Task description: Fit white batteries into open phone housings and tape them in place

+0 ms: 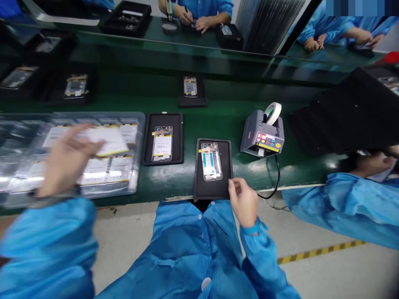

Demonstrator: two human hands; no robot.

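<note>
My left hand [68, 158], a little blurred, pinches a white phone battery [109, 139] with a yellow edge. It is over a clear plastic tray [141, 153] that holds several more batteries in its compartments. In front of me lies a black tray [212, 192] with an opened phone frame [212, 162] in it, blue strips showing in its battery bay. The fingers of my right hand [245, 201] are closed at this tray's right edge. Left of it, a second black tray [148, 143] carries a phone [162, 145] with a white battery inside.
A grey tape dispenser [262, 135] with a white tape roll [273, 113] stands to the right, its black cable [278, 178] hanging down. Further back are other phone trays [199, 97]. A co-worker's hand [375, 164] is at the right beside black sheets [349, 112]; others work across the bench.
</note>
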